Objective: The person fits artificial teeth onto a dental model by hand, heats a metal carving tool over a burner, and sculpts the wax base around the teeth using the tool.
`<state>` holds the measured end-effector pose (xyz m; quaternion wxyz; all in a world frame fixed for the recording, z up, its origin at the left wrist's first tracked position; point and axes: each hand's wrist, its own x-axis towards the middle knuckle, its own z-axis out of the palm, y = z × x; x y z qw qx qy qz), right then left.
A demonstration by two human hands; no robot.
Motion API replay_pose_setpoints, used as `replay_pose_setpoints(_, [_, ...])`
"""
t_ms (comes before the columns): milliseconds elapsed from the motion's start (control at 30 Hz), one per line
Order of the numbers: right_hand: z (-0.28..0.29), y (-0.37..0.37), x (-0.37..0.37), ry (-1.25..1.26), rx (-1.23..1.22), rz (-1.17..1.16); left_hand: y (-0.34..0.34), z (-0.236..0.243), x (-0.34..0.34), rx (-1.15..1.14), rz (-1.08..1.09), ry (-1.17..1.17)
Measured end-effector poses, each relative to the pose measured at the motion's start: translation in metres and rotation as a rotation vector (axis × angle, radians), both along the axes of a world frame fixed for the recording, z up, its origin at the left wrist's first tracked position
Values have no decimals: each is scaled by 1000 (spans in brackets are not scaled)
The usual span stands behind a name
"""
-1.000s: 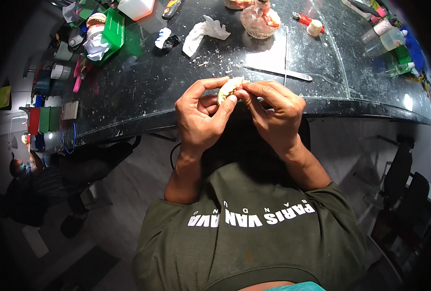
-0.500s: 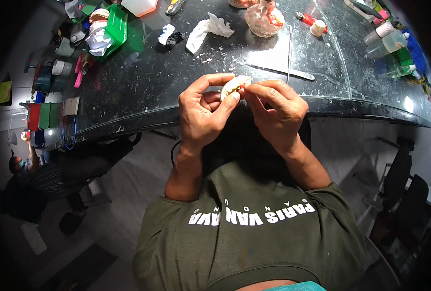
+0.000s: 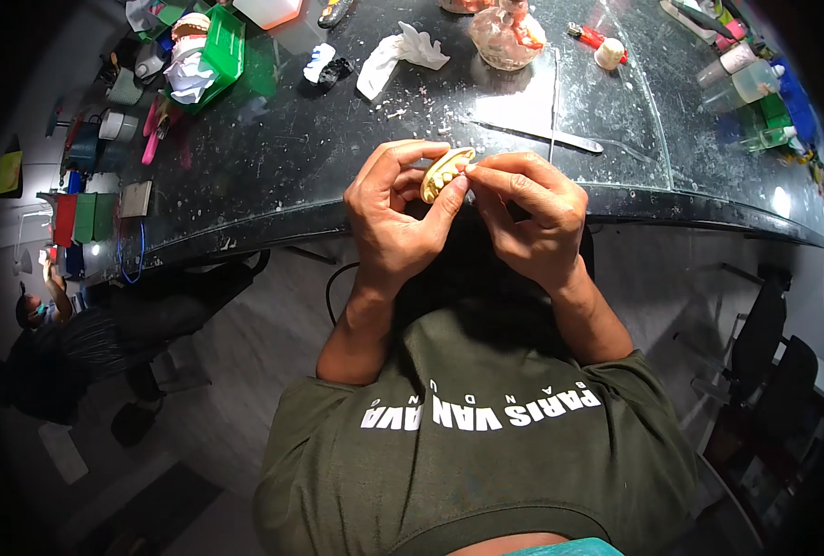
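A yellowish dental cast (image 3: 433, 188) with pale teeth along its ridge is held just above the front edge of the bench. My left hand (image 3: 389, 222) grips it, with the thumb on the near side and bent fingers behind. My right hand (image 3: 540, 218) is closed in a pinch at the cast's right end. Something small and whitish shows by those fingertips, too small to name for certain. Beyond the hands, a metal spatula (image 3: 574, 142) lies on the dark bench (image 3: 291, 176), which is scattered with white crumbs.
Crumpled white tissue (image 3: 395, 63) lies ahead, near a clear plastic bag (image 3: 507, 42) with pinkish contents. A green basket (image 3: 229, 60) stands back left, bottles (image 3: 755, 82) to the right. A person (image 3: 37, 310) is at far left; chairs (image 3: 755, 324) stand at right.
My left hand has tilted the dental cast, so more of its toothed side faces me. My right fingertips stay pinched at its right end, with only a slight shift.
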<state>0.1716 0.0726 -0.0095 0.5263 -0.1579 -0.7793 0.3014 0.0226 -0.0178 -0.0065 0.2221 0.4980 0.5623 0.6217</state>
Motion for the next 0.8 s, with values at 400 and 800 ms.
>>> replay_pose_setpoints(400, [2, 7, 11, -30, -9, 93, 7, -6, 3, 65, 28, -71])
replay_pose_setpoints(800, [36, 119, 58, -577, 157, -94, 1, 2, -9, 2, -46, -116])
